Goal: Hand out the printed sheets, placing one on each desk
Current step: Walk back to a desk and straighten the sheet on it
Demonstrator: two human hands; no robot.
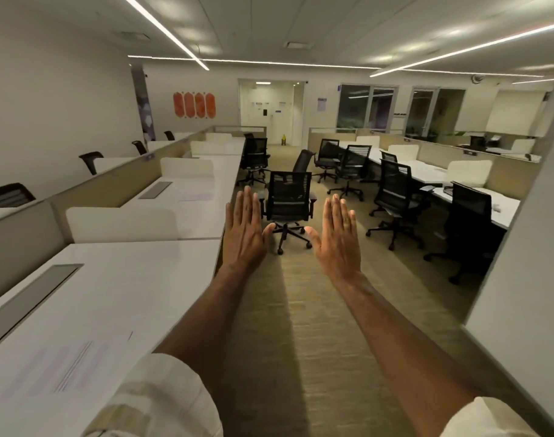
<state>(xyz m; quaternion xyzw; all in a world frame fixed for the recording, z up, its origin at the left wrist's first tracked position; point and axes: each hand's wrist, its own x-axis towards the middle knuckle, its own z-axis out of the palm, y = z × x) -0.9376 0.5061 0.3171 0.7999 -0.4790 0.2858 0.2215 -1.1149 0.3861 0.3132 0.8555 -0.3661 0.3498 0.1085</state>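
Note:
Both arms stretch forward over the aisle. My left hand (244, 231) and my right hand (340, 238) are held up flat, backs toward me, fingers straight and together, holding nothing. A printed sheet (56, 367) with faint text lies on the near white desk (127, 279) at my lower left. Another printed sheet (195, 194) lies on the second desk (203, 212) farther along the same row. No stack of sheets is in view.
Low beige dividers (121, 223) separate the left-row desks. A black office chair (288, 203) stands in the carpeted aisle just beyond my hands. Several more chairs line the right desk row (427, 176). A grey wall panel (522, 247) juts in at right.

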